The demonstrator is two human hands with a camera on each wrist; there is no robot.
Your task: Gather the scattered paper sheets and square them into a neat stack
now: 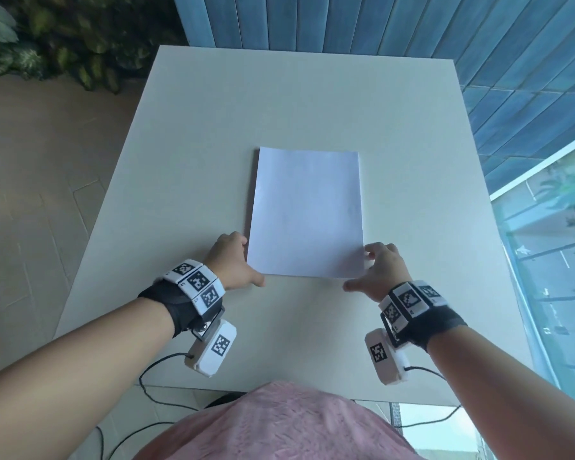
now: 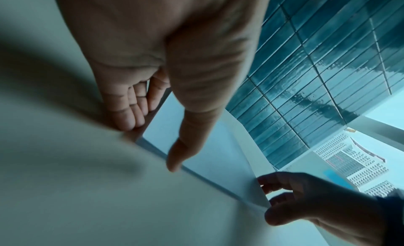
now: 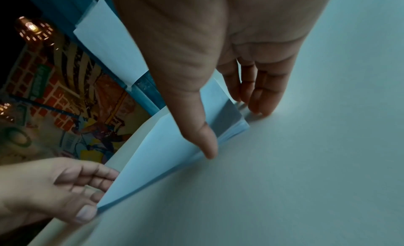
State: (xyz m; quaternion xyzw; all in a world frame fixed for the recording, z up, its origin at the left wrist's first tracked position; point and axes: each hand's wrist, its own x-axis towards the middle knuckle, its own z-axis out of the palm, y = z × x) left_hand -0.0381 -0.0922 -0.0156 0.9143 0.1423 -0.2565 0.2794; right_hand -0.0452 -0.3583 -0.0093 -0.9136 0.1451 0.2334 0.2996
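Observation:
A squared stack of white paper sheets (image 1: pixel 306 214) lies flat in the middle of the pale table (image 1: pixel 312 94), long side pointing away from me. My left hand (image 1: pixel 236 263) brackets its near left corner, fingers (image 2: pixel 131 115) against the left edge and the thumb along the near edge. My right hand (image 1: pixel 375 270) mirrors this at the near right corner, fingers (image 3: pixel 258 97) straight beside the right edge, thumb touching the near edge of the stack (image 3: pixel 153 154). Neither hand lifts the stack (image 2: pixel 210 156).
A blue tiled wall (image 1: pixel 379 21) stands behind the table's far edge and a window (image 1: pixel 551 260) runs along the right. Leafy plants (image 1: pixel 63 38) fill the far left. Cables (image 1: pixel 160 370) hang off the near edge by my pink top.

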